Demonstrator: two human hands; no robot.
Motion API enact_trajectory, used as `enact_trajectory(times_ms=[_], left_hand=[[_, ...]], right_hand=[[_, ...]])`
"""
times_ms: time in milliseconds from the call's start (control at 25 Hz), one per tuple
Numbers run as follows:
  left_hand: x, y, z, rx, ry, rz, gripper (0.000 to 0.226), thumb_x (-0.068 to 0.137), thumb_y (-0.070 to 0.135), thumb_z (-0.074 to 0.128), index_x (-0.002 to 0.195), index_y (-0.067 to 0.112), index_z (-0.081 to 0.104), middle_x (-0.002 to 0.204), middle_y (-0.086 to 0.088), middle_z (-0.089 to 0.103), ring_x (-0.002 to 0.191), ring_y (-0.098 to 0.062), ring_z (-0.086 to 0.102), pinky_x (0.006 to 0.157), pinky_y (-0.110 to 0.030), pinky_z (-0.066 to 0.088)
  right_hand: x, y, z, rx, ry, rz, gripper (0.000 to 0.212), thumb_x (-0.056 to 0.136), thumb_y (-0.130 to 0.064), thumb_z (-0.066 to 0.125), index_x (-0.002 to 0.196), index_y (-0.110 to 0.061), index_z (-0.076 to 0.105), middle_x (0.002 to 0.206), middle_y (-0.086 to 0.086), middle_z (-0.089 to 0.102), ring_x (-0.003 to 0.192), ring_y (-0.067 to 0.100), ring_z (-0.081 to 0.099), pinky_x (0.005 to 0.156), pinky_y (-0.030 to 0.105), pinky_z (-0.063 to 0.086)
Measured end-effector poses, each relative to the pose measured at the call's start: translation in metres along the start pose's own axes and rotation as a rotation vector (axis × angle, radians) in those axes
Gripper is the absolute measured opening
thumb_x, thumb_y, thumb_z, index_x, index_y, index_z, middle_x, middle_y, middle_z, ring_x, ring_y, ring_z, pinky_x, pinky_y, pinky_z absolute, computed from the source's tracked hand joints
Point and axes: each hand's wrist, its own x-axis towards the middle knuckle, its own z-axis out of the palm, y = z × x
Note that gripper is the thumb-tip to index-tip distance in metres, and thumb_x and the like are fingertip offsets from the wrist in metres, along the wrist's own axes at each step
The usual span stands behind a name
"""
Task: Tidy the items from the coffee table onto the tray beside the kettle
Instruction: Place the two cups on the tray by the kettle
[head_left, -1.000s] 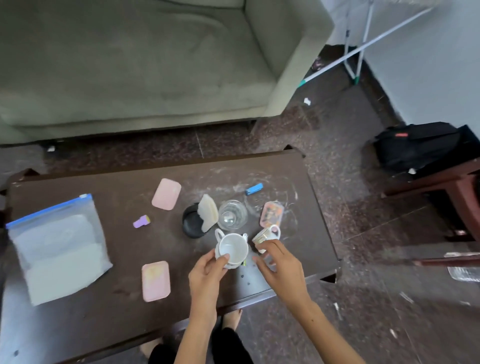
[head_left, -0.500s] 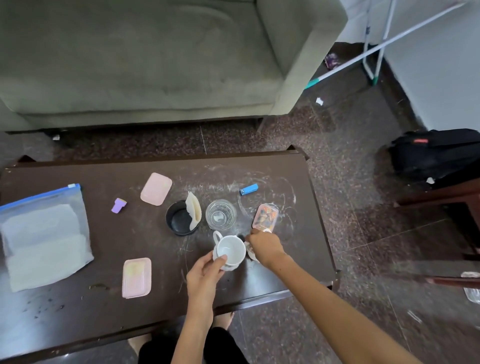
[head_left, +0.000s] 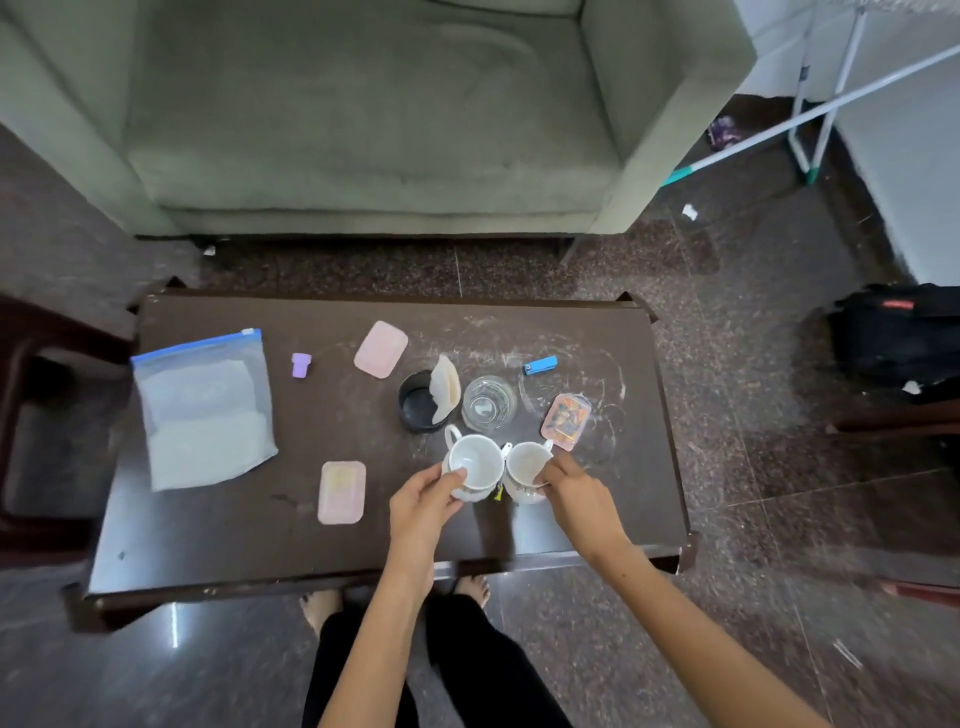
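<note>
Two white cups stand upright side by side near the front of the dark coffee table. My left hand pinches the rim of the left cup. The right cup is gripped at its rim by my right hand. Behind the cups are a clear glass, a black round lid with a pale filter leaning in it, and a patterned small box. No tray or kettle is in view.
Further left on the table lie a zip bag of white powder, a purple cap, two pink boxes and a blue lighter. A green sofa stands behind; a black bag lies at right.
My right hand has set the tipped right cup upright and now grips its rim beside the left cup. My left hand has stayed on the left cup. The view has pulled back.
</note>
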Motion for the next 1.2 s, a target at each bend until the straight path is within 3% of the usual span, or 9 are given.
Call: enact_trajectory(times_ms=[280, 480, 640, 840, 1200], left_hand=[[-0.084, 0.065, -0.068, -0.047, 0.064, 0.072, 0.021, 0.083, 0.016, 0.069, 0.097, 0.001, 0.067, 0.095, -0.013, 0.066, 0.091, -0.022, 0.065, 0.092, -0.036, 0.054], [-0.120, 0.113, -0.144, -0.082, 0.111, 0.104, 0.017, 0.083, 0.015, 0.069, 0.095, 0.003, 0.067, 0.094, -0.013, 0.070, 0.090, -0.024, 0.068, 0.089, -0.036, 0.055], [-0.133, 0.160, -0.221, -0.075, 0.116, 0.116, 0.018, 0.082, 0.014, 0.069, 0.095, 0.001, 0.066, 0.094, -0.014, 0.067, 0.091, -0.025, 0.066, 0.089, -0.036, 0.054], [-0.137, 0.216, -0.307, -0.036, 0.066, 0.172, 0.028, 0.083, 0.015, 0.067, 0.105, -0.003, 0.065, 0.103, -0.017, 0.068, 0.098, -0.029, 0.066, 0.092, -0.037, 0.053], [-0.123, 0.261, -0.375, -0.118, 0.079, 0.179, 0.019, 0.085, 0.017, 0.067, 0.100, 0.005, 0.066, 0.107, -0.016, 0.069, 0.101, -0.025, 0.067, 0.093, -0.037, 0.053]], right_hand=[[-0.061, -0.080, -0.052, 0.118, 0.235, -0.174, 0.006, 0.085, -0.009, 0.060, 0.091, -0.007, 0.060, 0.101, 0.005, 0.061, 0.062, 0.037, 0.059, 0.045, 0.039, 0.048], [-0.077, -0.156, -0.073, 0.097, 0.317, -0.367, 0.015, 0.077, -0.007, 0.069, 0.085, -0.012, 0.059, 0.092, 0.003, 0.062, 0.052, 0.031, 0.056, 0.034, 0.032, 0.042], [-0.086, -0.238, -0.080, 0.128, 0.373, -0.438, 0.017, 0.078, -0.007, 0.069, 0.086, -0.014, 0.056, 0.093, 0.001, 0.061, 0.054, 0.028, 0.057, 0.034, 0.035, 0.044], [-0.091, -0.335, -0.083, 0.218, 0.438, -0.461, 0.010, 0.080, -0.012, 0.065, 0.088, -0.013, 0.059, 0.093, 0.000, 0.062, 0.063, 0.024, 0.059, 0.042, 0.027, 0.042], [-0.053, -0.428, -0.091, 0.195, 0.407, -0.558, 0.009, 0.082, -0.004, 0.063, 0.088, -0.010, 0.061, 0.095, 0.001, 0.063, 0.064, 0.027, 0.062, 0.044, 0.037, 0.051]])
